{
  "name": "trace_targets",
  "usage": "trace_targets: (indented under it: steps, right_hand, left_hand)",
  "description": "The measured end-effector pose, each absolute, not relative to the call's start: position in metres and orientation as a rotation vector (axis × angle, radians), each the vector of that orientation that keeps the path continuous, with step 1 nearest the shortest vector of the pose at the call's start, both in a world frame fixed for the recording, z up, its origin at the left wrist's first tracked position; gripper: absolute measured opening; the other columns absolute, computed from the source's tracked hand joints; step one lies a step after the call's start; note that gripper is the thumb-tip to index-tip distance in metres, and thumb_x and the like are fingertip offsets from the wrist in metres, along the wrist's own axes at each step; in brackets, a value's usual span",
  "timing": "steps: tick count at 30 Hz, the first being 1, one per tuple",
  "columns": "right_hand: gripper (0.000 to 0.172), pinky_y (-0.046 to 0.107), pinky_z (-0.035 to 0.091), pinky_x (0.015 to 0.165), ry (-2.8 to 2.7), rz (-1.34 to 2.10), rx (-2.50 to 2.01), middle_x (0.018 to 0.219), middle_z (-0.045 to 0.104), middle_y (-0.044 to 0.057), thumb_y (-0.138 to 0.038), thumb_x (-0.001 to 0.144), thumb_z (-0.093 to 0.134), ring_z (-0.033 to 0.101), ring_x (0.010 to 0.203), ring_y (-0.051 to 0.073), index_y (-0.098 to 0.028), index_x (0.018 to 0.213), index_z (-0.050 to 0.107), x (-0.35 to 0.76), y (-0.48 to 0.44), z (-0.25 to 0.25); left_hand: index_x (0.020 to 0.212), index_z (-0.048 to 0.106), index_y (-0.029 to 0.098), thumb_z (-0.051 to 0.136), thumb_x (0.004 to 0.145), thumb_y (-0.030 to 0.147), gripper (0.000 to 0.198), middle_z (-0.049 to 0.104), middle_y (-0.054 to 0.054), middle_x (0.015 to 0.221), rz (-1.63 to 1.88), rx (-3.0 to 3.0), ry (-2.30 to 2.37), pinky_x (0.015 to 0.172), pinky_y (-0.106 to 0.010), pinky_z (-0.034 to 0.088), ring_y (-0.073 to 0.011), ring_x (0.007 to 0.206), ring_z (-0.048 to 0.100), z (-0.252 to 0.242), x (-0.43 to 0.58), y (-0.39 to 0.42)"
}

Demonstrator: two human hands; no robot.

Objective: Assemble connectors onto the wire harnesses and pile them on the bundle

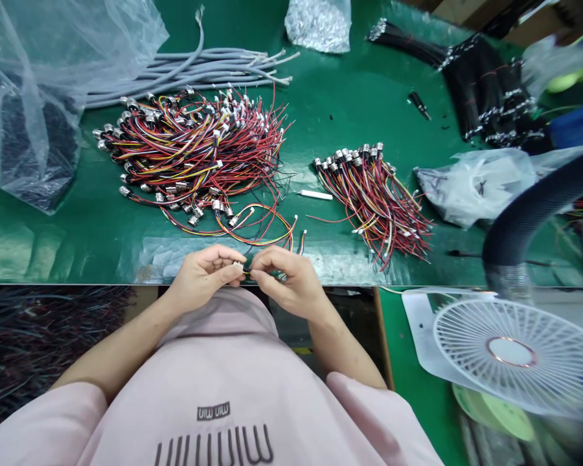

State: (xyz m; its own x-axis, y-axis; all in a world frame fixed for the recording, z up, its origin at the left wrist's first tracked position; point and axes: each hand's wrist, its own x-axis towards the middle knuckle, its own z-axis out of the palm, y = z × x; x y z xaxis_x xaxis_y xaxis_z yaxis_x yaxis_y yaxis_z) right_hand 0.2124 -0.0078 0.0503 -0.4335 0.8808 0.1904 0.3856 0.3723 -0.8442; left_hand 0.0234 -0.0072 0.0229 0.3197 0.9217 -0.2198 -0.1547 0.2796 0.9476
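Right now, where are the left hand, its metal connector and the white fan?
Left hand point(205, 275), head view: middle of hand.
Metal connector point(238, 265), head view: metal shell.
White fan point(511, 351), head view: central hub.

left hand point(208, 274), right hand point(285, 277) close together, both pinching; forearms point(121, 343) angled inward.

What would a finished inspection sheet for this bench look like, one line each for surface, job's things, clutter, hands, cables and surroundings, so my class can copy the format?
Surface: green bench top, glossy.
Job's things: metal connector in hand; large wired-connector pile at left, smaller wired-connector bundle at right.
Clutter: white stick between the piles; crinkled clear bag at the back.
Hands: left hand pinches the connector; right hand appears to pinch its wires.
Cables: grey cables behind the large pile; black cables at far right.
Surroundings: white fan at near right; black ribbed hose close by.
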Motion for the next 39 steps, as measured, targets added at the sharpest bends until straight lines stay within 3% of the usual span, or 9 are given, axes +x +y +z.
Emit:
trace_targets:
  steps: [6, 13, 17, 26, 39]
  right_hand:
    - [0.018, 0.024, 0.05, 0.07, -2.169, 0.798, -0.974, 0.081, 0.063, 0.002, -0.007, 0.092, 0.045, 0.061, 0.077, 0.012, -0.02, 0.088, 0.057, 0.226, -0.008, 0.055]
    - [0.026, 0.027, 0.054, 0.079, -2.139, 0.743, -0.947, 0.1, 0.063, 0.008, 0.0, 0.081, 0.044, 0.063, 0.092, 0.014, -0.019, 0.086, 0.062, 0.23, -0.013, 0.054]
    - [0.023, 0.029, 0.055, 0.078, -2.136, 0.796, -0.921, 0.107, 0.061, 0.009, -0.003, 0.08, 0.047, 0.063, 0.087, 0.014, -0.018, 0.085, 0.063, 0.228, -0.018, 0.056]
    - [0.004, 0.032, 0.055, 0.079, -2.211, 0.633, -1.006, 0.102, 0.064, 0.011, -0.017, 0.087, 0.059, 0.064, 0.093, 0.019, -0.018, 0.088, 0.063, 0.223, -0.018, 0.049]
    - [0.01, 0.029, 0.055, 0.078, -2.08, 0.592, -1.057, 0.098, 0.066, 0.008, -0.011, 0.085, 0.057, 0.065, 0.092, 0.016, -0.019, 0.083, 0.061, 0.215, -0.018, 0.051]
  left_hand:
    - [0.082, 0.069, 0.014, 0.077, 0.072, 0.047, 0.035, 0.069, -0.001, 0.057, 0.818, 0.983, 0.977, 0.048, -0.022, 0.054, -0.0117, 0.047, 0.063, 0.026, 0.021, -0.004]
    - [0.085, 0.069, 0.014, 0.075, 0.074, 0.049, 0.038, 0.069, -0.002, 0.057, 0.827, 0.926, 0.928, 0.048, -0.022, 0.053, -0.0117, 0.046, 0.063, 0.018, 0.017, -0.004]
    - [0.085, 0.069, 0.014, 0.075, 0.074, 0.049, 0.038, 0.07, -0.002, 0.058, 0.841, 0.931, 0.949, 0.049, -0.022, 0.053, -0.0117, 0.048, 0.063, 0.016, 0.016, -0.005]
    - [0.086, 0.069, 0.014, 0.075, 0.075, 0.047, 0.036, 0.07, -0.001, 0.059, 0.859, 0.911, 0.927, 0.05, -0.021, 0.054, -0.0116, 0.049, 0.064, 0.015, 0.016, -0.006]
    - [0.089, 0.064, 0.014, 0.074, 0.077, 0.045, 0.035, 0.069, 0.0, 0.06, 0.912, 0.908, 0.887, 0.049, -0.02, 0.053, -0.0107, 0.048, 0.064, 0.019, 0.019, -0.004]
